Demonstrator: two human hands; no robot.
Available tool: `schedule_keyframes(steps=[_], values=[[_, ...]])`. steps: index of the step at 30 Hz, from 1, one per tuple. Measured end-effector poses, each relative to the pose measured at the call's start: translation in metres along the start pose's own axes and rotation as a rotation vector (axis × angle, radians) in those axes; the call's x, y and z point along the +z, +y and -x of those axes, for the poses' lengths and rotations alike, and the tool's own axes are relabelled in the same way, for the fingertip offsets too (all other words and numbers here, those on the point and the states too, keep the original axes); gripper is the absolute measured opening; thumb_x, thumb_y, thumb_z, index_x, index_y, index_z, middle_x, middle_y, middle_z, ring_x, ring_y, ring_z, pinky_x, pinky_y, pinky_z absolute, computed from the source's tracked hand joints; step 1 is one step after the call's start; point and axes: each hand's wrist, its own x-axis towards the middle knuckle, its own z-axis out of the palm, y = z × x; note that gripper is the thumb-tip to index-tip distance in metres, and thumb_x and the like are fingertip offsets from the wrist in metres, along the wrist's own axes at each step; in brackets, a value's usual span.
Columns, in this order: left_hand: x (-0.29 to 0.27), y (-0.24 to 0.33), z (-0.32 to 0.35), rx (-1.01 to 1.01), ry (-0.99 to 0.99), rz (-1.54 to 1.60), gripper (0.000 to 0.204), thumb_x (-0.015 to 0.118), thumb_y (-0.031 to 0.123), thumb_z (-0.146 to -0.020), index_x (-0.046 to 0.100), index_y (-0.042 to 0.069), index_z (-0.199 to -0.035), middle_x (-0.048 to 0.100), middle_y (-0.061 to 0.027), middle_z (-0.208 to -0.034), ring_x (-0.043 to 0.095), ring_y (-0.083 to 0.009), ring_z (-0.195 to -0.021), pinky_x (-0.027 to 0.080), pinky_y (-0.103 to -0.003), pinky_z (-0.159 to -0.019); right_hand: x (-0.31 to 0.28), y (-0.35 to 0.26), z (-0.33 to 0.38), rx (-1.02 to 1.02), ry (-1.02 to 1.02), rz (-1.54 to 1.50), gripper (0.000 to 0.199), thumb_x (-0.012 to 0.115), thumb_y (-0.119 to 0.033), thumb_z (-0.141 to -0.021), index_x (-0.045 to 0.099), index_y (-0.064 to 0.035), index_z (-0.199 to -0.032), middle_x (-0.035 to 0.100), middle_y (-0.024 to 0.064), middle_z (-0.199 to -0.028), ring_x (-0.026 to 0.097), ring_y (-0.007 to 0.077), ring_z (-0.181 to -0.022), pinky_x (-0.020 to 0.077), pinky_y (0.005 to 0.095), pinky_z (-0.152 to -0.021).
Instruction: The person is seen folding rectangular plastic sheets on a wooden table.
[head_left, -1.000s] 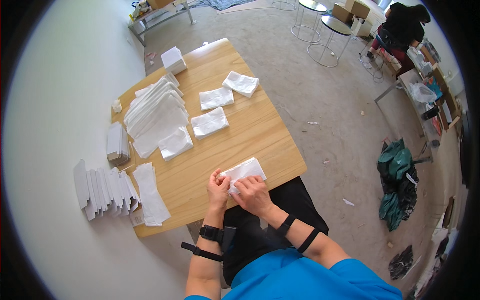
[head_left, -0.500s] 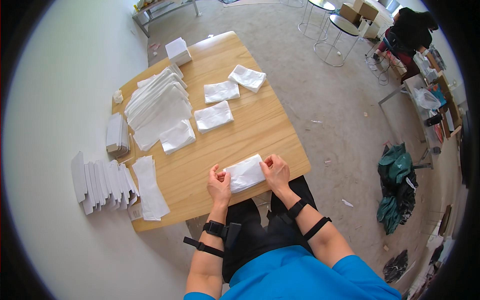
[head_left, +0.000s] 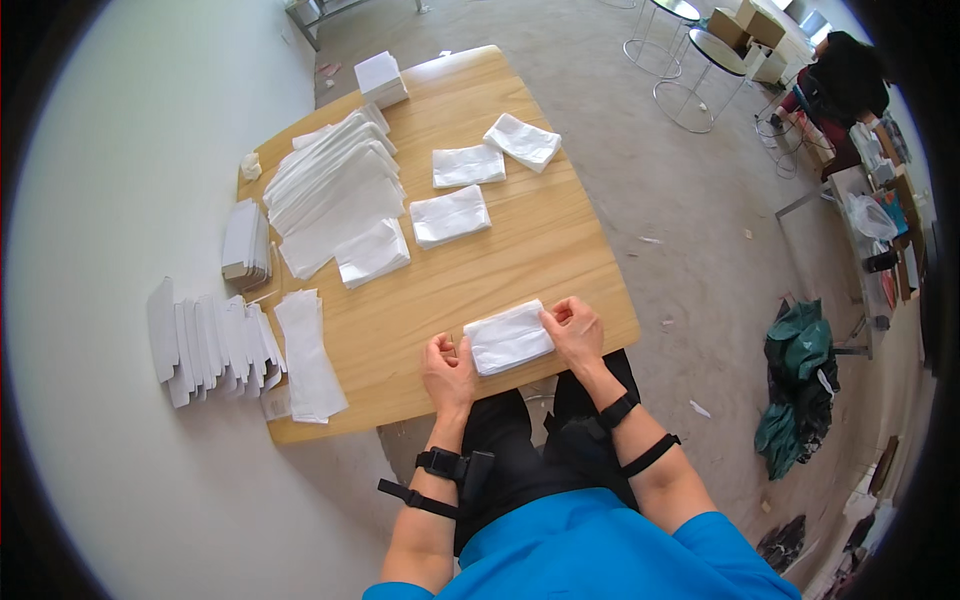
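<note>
bright, clear middle; dark, fisheye-bent edges

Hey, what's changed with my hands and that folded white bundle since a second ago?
Your right hand moved rightward, from over the near side of the folded white bundle to its right end, uncovering more of its top. Whether it grips there is unclear. The whole view also shifted. Your left hand stayed by the left end, and the other folded bundles lie as before on the table.
</note>
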Motion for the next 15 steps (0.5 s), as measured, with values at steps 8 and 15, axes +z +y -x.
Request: schedule_keyframes(steps=[8, 15], values=[[0.008, 0.018, -0.003, -0.089, -0.113, -0.445, 0.037, 0.075, 0.031, -0.072, 0.057, 0.007, -0.094, 0.059, -0.0081, -0.088, 0.057, -0.0283, -0.089, 0.043, -0.04, -0.08, 0.002, -0.006, -0.005, 0.048, -0.067, 0.239, 0.022, 0.076, -0.017, -0.066, 0.062, -0.0036, -0.076, 0.064, 0.0131, -0.077, 0.063, 0.0313, -0.076, 0.0501, 0.0419, -0.068], [0.018, 0.008, 0.008, -0.014, -0.06, -0.206, 0.039, 0.075, 0.023, -0.071, 0.055, 0.005, -0.098, 0.062, -0.011, -0.09, 0.06, -0.0292, -0.088, 0.045, -0.041, -0.077, 0.007, -0.009, -0.007, 0.114, -0.115, 0.222, 0.016, 0.076, -0.016, -0.064, 0.065, -0.0053, -0.072, 0.067, 0.0133, -0.078, 0.065, 0.0309, -0.078, 0.051, 0.0409, -0.07]])
